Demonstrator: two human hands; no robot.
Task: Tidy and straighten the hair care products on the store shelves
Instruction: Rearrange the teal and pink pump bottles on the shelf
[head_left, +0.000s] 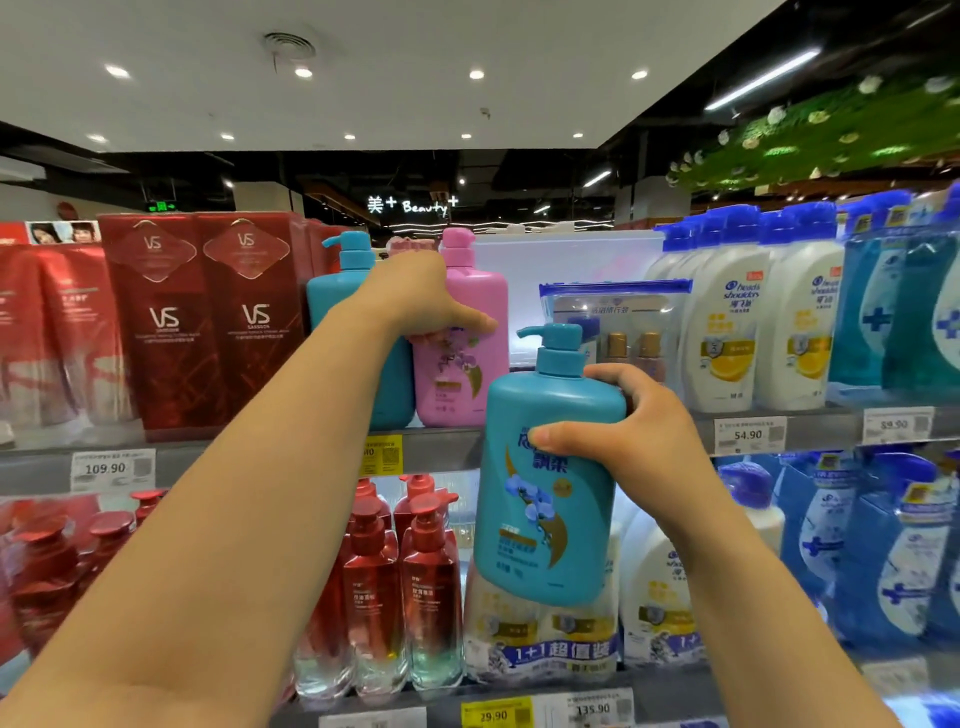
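The left hand (426, 301) clasps the pink plastic pump bottle (470, 338) on the upper shelf (441, 447), seemingly clearing a gap, while the right hand (618, 447) grips a teal plastic pump bottle (545, 499) held off-shelf, probably bound for it.

A white ceiling (395, 93) spreads high above the hands, dotted with round recessed lights (303, 73) and a circular vent (289, 45). Beyond the hands, the far part of the shop is dark, with a lit white sign (413, 205) reading "Beauty". Up and to the right runs a long tube light (763, 78) beside hanging green foliage (831, 130) with white flowers.
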